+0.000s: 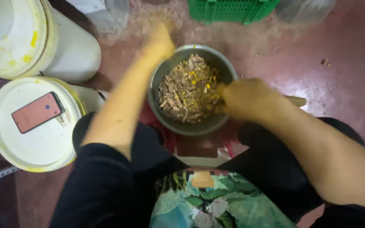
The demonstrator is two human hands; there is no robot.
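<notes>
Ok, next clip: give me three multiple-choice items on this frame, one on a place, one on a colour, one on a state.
1. Where does the phone lie?
A. on the lid of the nearer white bucket
B. in the metal bowl
C. on the green crate

2. What colour is the crate at the top edge?
A. red
B. green
C. white

3. How is the bowl?
A. empty
B. upside down
C. holding brown chopped pieces with yellow bits

Answers:
1 A: the phone rests flat on that round lid, left of the person's knee.
2 B: its perforated wall is plainly green.
3 C: the pieces fill the upright bowl, with the left hand at its far rim and the right hand at its right rim.
</notes>
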